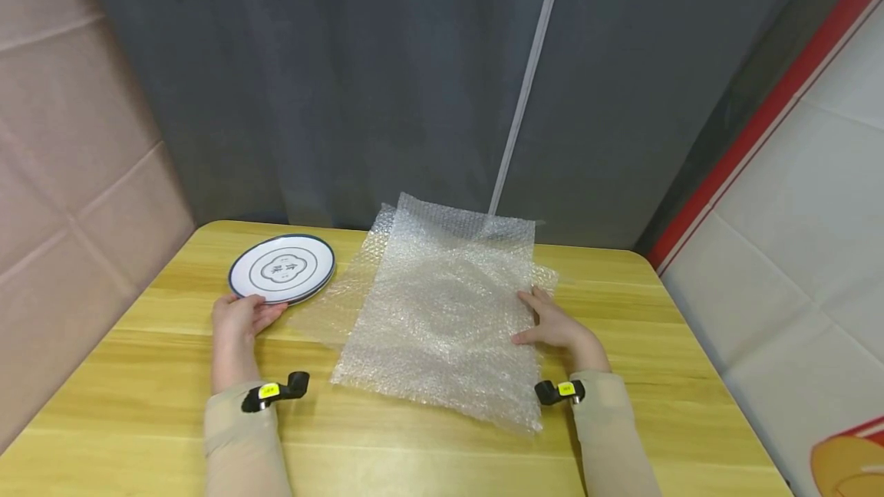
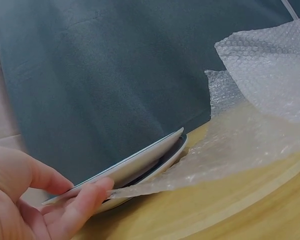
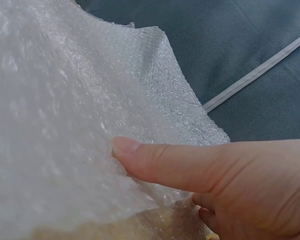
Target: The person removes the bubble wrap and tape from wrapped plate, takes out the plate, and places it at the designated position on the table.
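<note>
My left hand [image 1: 238,320] pinches the near edge of a white plate [image 1: 282,268] with a dark blue rim and a printed centre. In the left wrist view that plate [image 2: 135,162] tilts up off another plate [image 2: 162,167] beneath it, thumb above and fingers below. Sheets of clear bubble wrap [image 1: 442,359] lie overlapping on the table, with a rounded bulge around their middle. At the right edge of the wrap is my right hand [image 1: 555,326], thumb and fingers spread apart. Its straight thumb touches the bubble wrap [image 3: 80,130] in the right wrist view; the other fingers are mostly hidden.
The wooden table [image 1: 387,451] has its far edge against a dark grey curtain [image 1: 345,98] with a pale strip [image 1: 528,83]. A light wall covering [image 1: 76,159] stands at the left, and a white and red panel [image 1: 801,198] at the right.
</note>
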Available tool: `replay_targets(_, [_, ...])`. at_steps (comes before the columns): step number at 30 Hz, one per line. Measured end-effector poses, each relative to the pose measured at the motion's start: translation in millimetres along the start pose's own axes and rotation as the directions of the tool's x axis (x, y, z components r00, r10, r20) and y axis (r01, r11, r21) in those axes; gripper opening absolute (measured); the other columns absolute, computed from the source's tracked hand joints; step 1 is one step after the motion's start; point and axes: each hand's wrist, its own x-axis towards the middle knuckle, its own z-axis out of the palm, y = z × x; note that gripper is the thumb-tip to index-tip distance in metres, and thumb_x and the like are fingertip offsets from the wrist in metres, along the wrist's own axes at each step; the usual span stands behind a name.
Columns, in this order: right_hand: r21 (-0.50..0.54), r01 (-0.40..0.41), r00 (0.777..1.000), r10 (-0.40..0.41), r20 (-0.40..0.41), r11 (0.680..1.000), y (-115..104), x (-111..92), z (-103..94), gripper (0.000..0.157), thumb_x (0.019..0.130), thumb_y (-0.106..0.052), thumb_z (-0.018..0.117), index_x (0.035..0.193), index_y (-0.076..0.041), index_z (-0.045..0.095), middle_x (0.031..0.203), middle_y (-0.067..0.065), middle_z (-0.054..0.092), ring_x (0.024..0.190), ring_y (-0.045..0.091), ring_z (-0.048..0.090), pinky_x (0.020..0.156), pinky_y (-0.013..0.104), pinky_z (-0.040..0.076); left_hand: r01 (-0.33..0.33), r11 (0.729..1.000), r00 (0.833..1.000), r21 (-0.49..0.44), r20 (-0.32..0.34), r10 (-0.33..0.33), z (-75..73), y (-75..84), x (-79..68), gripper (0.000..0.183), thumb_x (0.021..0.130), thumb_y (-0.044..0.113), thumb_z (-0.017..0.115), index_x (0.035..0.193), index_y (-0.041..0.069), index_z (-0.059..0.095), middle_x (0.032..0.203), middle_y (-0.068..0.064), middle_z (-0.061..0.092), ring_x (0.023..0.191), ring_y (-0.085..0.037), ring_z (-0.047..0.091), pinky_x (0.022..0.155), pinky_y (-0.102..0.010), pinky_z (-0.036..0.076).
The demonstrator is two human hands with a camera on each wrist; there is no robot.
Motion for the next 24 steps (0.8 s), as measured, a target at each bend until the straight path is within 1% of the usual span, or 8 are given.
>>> replay_targets(4, [0.004, 0.000, 1.000, 0.000, -0.001, 1.000, -0.3, -0.5, -0.2, 0.099, 0.075, -0.035, 0.081, 0.150, -0.003, 0.025, 0.156, 0.024, -0.003, 0.141, 0.042, -0.003, 0.109, 0.064, 0.008, -0.042, 0.994, 0.999, 0.098, 0.013, 0.041, -0.7, -1.8, 1.4, 0.075, 0.096, -0.002, 0.041, 0.151, 0.007, -0.010, 0.063, -0.010, 0.064, 0.058, -0.022, 0.068, 0.067, -0.035, 0.058])
replay_targets(7, [0.003, -0.001, 1.000, 0.001, -0.001, 1.000, -0.8, -0.8, -0.4, 0.099, 0.075, -0.034, 0.081, 0.150, -0.003, 0.025, 0.156, 0.024, -0.002, 0.141, 0.042, -0.003, 0.109, 0.065, 0.009, -0.076, 0.982, 0.997, 0.175, 0.016, 0.075, -1.2, -3.5, 1.7, 0.075, 0.096, 0.000, 0.041, 0.151, 0.005, -0.010, 0.063, -0.008, 0.065, 0.058, -0.020, 0.068, 0.066, -0.033, 0.059])
replay_targets(11, [-0.003, 0.000, 1.000, 0.000, -0.001, 1.000, -0.9, -0.7, -0.2, 0.099, 0.075, -0.035, 0.081, 0.150, -0.002, 0.025, 0.156, 0.024, -0.002, 0.141, 0.042, -0.003, 0.109, 0.064, 0.009, -0.101, 0.964, 0.995, 0.245, 0.011, 0.101, -2.5, -5.7, 1.7, 0.075, 0.098, 0.003, 0.043, 0.151, 0.006, -0.010, 0.064, -0.005, 0.064, 0.058, -0.016, 0.067, 0.063, -0.030, 0.059])
replay_targets(17, [-0.014, -0.004, 1.000, 0.004, 0.002, 1.000, 0.0, -0.2, 0.0, 0.099, 0.076, -0.036, 0.080, 0.150, -0.003, 0.025, 0.156, 0.024, -0.002, 0.142, 0.042, -0.003, 0.110, 0.063, 0.009, -0.120, 0.954, 0.992, 0.276, 0.010, 0.122, -4.0, -7.9, 2.0, 0.076, 0.098, 0.002, 0.042, 0.152, 0.008, -0.011, 0.061, -0.003, 0.061, 0.053, -0.014, 0.064, 0.059, -0.028, 0.058])
replay_targets(24, [-0.014, -0.006, 1.000, 0.006, 0.006, 1.000, 0.9, 0.7, -0.2, 0.099, 0.076, -0.037, 0.080, 0.151, -0.003, 0.024, 0.156, 0.024, -0.002, 0.142, 0.042, -0.002, 0.110, 0.063, 0.009, -0.139, 0.939, 0.989, 0.315, -0.001, 0.146, -3.9, -9.5, 2.1, 0.076, 0.096, 0.001, 0.043, 0.152, 0.007, -0.008, 0.061, -0.004, 0.060, 0.052, -0.014, 0.062, 0.057, -0.028, 0.058])
